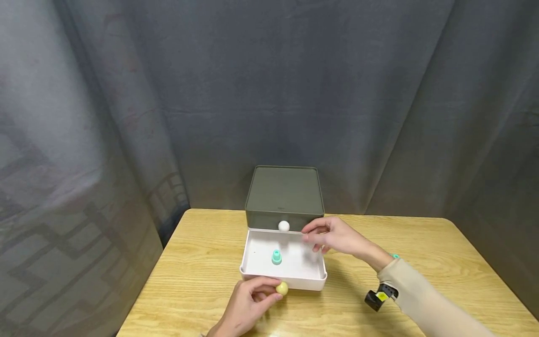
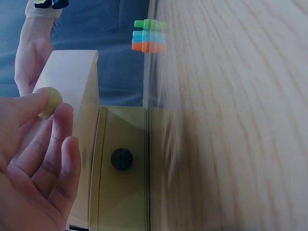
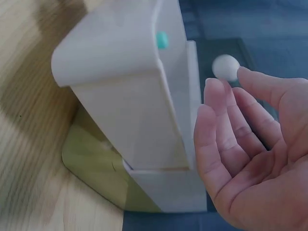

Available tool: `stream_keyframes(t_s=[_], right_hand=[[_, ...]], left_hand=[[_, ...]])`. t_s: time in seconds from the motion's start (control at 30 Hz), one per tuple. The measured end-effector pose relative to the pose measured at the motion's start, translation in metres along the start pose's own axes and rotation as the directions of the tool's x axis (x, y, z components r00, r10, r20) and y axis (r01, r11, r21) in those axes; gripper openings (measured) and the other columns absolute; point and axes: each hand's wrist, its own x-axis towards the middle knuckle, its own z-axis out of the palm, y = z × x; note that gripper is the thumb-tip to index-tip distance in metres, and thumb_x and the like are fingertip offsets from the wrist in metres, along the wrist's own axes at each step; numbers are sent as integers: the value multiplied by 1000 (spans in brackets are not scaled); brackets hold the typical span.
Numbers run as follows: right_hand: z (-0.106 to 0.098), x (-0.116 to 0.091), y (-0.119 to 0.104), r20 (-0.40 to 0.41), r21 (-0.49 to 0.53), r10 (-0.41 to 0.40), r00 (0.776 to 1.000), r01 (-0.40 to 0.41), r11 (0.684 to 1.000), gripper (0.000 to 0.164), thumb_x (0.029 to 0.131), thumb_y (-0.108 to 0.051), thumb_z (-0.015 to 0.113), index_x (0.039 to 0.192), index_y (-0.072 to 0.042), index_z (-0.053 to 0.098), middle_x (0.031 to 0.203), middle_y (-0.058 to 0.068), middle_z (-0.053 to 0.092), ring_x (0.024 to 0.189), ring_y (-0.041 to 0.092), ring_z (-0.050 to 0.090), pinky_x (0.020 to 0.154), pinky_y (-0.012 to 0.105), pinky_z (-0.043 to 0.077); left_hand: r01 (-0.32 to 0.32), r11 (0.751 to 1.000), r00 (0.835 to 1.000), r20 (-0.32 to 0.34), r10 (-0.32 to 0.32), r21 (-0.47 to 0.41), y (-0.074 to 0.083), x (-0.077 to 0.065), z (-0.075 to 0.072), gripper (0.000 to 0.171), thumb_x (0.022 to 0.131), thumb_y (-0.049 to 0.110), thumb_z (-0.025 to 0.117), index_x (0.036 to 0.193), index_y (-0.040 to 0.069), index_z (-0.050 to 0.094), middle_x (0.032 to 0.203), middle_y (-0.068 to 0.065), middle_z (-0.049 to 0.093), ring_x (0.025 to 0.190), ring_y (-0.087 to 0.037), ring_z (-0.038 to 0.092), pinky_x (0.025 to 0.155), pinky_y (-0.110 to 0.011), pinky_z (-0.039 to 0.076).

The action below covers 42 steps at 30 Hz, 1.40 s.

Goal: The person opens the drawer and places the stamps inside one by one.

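Observation:
A small drawer cabinet with a dark grey top [image 1: 286,189] has its white drawer [image 1: 258,264] pulled out. My left hand [image 1: 248,302] pinches that drawer's round yellow knob [image 1: 282,288] between thumb and fingers; the left wrist view shows the same knob [image 2: 52,102]. Inside the drawer stands a small turquoise stepped piece [image 1: 276,257]. Over the drawer's right side my right hand [image 1: 337,235] hovers, fingers loosely bent and holding nothing. It is just right of the white knob [image 1: 284,226] on the grey upper drawer.
Below the white drawer is an olive-yellow drawer front [image 2: 120,192] with a dark knob [image 2: 121,159]. Green [image 2: 144,23], light blue [image 2: 142,36] and orange pieces [image 2: 142,46] lie on the wooden table [image 1: 202,262]. A grey curtain [image 1: 286,93] hangs behind.

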Motion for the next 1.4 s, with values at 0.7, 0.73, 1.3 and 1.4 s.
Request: stream_keyframes(t_s=[0.7, 0.73, 1.3, 1.4], right_hand=[[-56, -50, 74, -249, 64, 127, 960, -114, 991, 48, 106, -29, 68, 139, 5, 61, 123, 15, 75, 86, 19, 73, 76, 34, 63], [-58, -52, 80, -267, 64, 138, 954, -126, 990, 48, 106, -28, 67, 140, 5, 60, 124, 17, 75, 84, 18, 72, 76, 34, 64], [-55, -78, 163, -405, 159, 267, 874, -220, 962, 63, 108, -22, 65, 155, 12, 39, 92, 4, 76, 71, 10, 70, 69, 27, 64], [-51, -80, 168, -417, 186, 293, 861, -234, 954, 66, 108, -24, 64, 157, 9, 35, 93, 3, 77, 71, 11, 71, 69, 28, 65]], left_hand=[[10, 1000, 1000, 7, -10, -18, -1, 1, 0, 25, 92, 27, 85, 114, 15, 81, 96, -3, 84, 69, 4, 62, 61, -20, 56], [13, 1000, 1000, 8, -13, -18, -1, 1, 0, 25, 92, 27, 85, 114, 15, 81, 96, -3, 84, 69, 4, 63, 61, -20, 56], [6, 1000, 1000, -5, -6, -5, 0, 0, 1, 24, 91, 25, 85, 113, 15, 81, 95, -3, 84, 69, 5, 62, 62, -20, 56], [8, 1000, 1000, -3, -8, -6, -1, 0, 1, 24, 92, 25, 85, 113, 15, 81, 95, -3, 84, 69, 4, 62, 62, -20, 56]])
